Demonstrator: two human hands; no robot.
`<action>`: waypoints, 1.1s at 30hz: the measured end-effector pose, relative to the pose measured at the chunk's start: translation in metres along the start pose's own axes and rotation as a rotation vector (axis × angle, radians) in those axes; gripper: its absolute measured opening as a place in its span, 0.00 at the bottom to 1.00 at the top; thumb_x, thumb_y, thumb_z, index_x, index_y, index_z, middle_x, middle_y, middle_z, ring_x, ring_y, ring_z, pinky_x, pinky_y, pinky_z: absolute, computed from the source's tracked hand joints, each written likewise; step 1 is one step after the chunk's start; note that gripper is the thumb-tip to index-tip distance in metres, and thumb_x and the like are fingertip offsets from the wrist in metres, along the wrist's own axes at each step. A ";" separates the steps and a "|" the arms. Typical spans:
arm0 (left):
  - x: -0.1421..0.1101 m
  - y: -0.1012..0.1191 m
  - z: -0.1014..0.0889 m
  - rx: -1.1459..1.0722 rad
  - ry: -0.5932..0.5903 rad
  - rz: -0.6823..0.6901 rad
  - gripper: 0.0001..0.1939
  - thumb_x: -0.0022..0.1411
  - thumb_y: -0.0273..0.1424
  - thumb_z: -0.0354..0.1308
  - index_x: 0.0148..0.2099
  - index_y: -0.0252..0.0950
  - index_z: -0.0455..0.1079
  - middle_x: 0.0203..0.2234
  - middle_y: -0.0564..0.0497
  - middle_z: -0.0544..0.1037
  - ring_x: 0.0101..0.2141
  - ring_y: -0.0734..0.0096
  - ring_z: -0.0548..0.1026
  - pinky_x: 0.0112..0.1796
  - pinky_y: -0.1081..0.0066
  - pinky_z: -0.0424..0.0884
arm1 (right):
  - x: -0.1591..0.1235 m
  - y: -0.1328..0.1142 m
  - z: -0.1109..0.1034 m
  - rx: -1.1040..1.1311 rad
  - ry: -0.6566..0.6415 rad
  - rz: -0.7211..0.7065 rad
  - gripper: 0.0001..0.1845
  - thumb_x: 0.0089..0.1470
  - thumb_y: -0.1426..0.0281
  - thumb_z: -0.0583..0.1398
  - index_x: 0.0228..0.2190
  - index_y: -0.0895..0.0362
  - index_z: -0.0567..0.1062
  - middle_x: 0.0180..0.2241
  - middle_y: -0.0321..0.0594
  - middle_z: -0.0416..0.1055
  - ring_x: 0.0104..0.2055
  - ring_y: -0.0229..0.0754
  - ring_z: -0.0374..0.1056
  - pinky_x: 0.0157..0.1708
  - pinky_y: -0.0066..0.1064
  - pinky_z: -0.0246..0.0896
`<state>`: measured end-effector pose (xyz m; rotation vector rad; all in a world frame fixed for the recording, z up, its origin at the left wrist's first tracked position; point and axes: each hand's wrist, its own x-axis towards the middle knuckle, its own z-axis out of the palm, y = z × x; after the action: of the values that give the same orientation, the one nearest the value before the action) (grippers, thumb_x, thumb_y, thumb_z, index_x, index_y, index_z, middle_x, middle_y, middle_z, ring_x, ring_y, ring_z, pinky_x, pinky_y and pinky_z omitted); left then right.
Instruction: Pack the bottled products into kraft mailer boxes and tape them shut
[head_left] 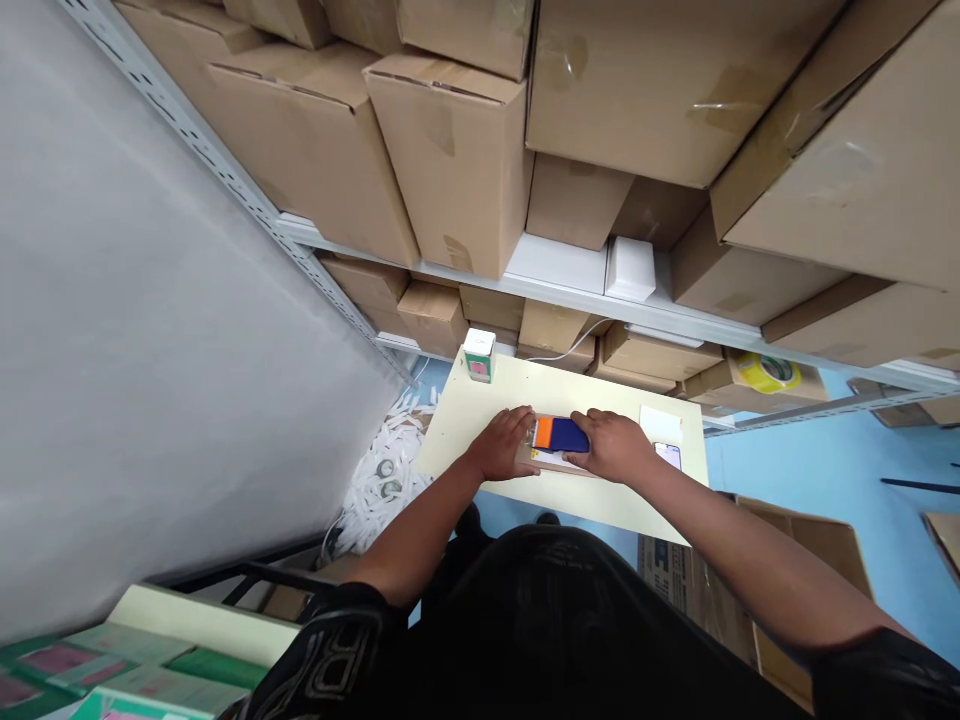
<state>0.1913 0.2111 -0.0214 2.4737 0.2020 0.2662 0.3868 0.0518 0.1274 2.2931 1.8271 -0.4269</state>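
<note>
On the pale table (600, 505), a small flat cardboard box (553, 465) with a white label lies between my two hands. My left hand (506, 445) is closed around its left end. My right hand (611, 445) grips a dark blue block-like thing with an orange end (562, 434), which rests over the box top; its exact kind I cannot make out. The fingers of my right hand cover its right end. A green-and-white carton (479, 356) stands upright at the table's back left corner.
A phone (667, 455) and a white paper (661, 424) lie at the table's right. Shelves behind hold several cardboard boxes (457, 150) and a yellow tape roll (769, 373). White paper strips (386, 465) heap on the floor at left. An open carton (802, 540) stands at right.
</note>
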 end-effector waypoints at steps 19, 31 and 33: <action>0.007 -0.007 -0.001 0.087 -0.042 0.063 0.62 0.50 0.54 0.72 0.75 0.31 0.46 0.69 0.29 0.58 0.68 0.37 0.58 0.68 0.44 0.54 | -0.029 0.054 0.009 0.028 0.023 -0.009 0.37 0.60 0.45 0.59 0.61 0.55 0.70 0.48 0.49 0.77 0.48 0.55 0.75 0.42 0.38 0.66; 0.004 -0.018 -0.008 0.077 -0.054 0.066 0.61 0.52 0.52 0.72 0.76 0.32 0.46 0.70 0.30 0.56 0.69 0.38 0.57 0.68 0.43 0.56 | -0.097 0.148 0.042 0.084 0.116 0.024 0.41 0.60 0.42 0.57 0.63 0.56 0.69 0.50 0.51 0.77 0.49 0.56 0.75 0.45 0.42 0.69; 0.004 -0.018 -0.009 0.068 -0.055 0.066 0.60 0.52 0.52 0.72 0.75 0.32 0.47 0.71 0.30 0.56 0.69 0.38 0.57 0.68 0.43 0.56 | -0.111 0.165 0.049 0.067 0.103 0.032 0.42 0.61 0.41 0.56 0.64 0.57 0.68 0.51 0.52 0.77 0.48 0.56 0.75 0.45 0.42 0.69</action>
<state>0.1918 0.2312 -0.0252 2.5549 0.1085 0.2218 0.5188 -0.1035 0.1110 2.4281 1.8465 -0.3778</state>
